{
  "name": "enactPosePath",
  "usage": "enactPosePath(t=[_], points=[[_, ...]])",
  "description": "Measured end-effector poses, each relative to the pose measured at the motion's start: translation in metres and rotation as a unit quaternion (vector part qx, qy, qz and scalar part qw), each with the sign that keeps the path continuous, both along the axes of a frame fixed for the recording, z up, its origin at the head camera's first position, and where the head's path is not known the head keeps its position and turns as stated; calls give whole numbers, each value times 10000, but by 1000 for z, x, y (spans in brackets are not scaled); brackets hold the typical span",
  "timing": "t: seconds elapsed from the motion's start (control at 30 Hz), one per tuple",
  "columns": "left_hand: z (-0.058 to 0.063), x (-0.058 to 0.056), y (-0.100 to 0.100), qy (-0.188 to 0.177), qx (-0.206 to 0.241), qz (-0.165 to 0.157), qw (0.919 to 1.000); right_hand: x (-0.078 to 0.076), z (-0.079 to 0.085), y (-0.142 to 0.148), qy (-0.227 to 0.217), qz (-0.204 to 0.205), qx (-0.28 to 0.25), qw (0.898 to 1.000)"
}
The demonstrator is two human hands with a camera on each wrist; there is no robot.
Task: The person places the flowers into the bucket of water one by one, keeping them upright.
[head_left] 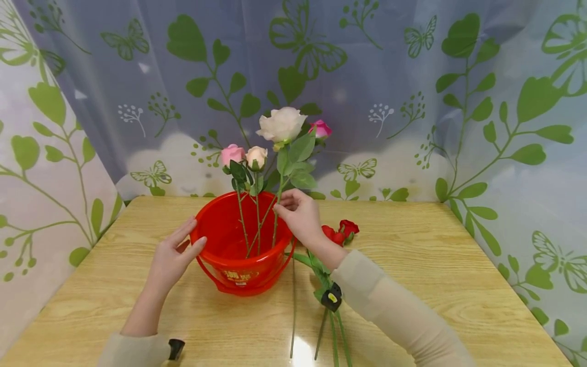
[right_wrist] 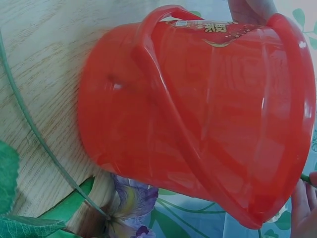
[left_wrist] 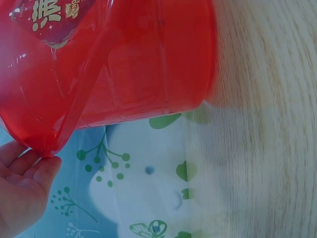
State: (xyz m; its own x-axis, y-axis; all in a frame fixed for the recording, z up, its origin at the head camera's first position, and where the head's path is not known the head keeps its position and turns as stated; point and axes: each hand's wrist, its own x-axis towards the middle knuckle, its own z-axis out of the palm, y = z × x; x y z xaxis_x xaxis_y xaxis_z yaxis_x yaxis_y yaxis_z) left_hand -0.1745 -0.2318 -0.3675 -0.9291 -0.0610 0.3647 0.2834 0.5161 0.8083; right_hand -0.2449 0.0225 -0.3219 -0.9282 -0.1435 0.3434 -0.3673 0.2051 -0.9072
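Note:
A red plastic bucket (head_left: 243,275) stands upright, its handle hanging down the near side. My left hand (head_left: 171,260) holds its left rim, fingertips and thumb at the edge; the left wrist view shows these fingers (left_wrist: 42,171) by the handle joint. With thumb and fingertips my right hand (head_left: 300,216) pinches the stem of a large white rose (head_left: 282,126) over the bucket's right rim. Inside lean a pink rose (head_left: 232,154), a peach rose (head_left: 256,157) and a deep pink rose (head_left: 320,129), its lower stem partly hidden behind leaves.
Red roses (head_left: 337,234) lie on the wooden table (head_left: 412,285) right of the bucket, partly behind my right forearm. Their green stems reach toward the near edge. In the right wrist view a purple flower (right_wrist: 133,198) lies beside the bucket. A patterned curtain (head_left: 390,76) hangs behind.

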Motion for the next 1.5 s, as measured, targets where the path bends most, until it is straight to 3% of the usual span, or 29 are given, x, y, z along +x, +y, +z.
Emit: enactPosePath(t=[0.9, 1.5], points=[[-1, 0, 0, 30, 48, -33, 10000, 5, -2, -10, 4, 226, 1392, 9900], [-1, 0, -1, 102, 28, -31, 9999, 2, 2, -15, -221, 191, 1533, 9877]])
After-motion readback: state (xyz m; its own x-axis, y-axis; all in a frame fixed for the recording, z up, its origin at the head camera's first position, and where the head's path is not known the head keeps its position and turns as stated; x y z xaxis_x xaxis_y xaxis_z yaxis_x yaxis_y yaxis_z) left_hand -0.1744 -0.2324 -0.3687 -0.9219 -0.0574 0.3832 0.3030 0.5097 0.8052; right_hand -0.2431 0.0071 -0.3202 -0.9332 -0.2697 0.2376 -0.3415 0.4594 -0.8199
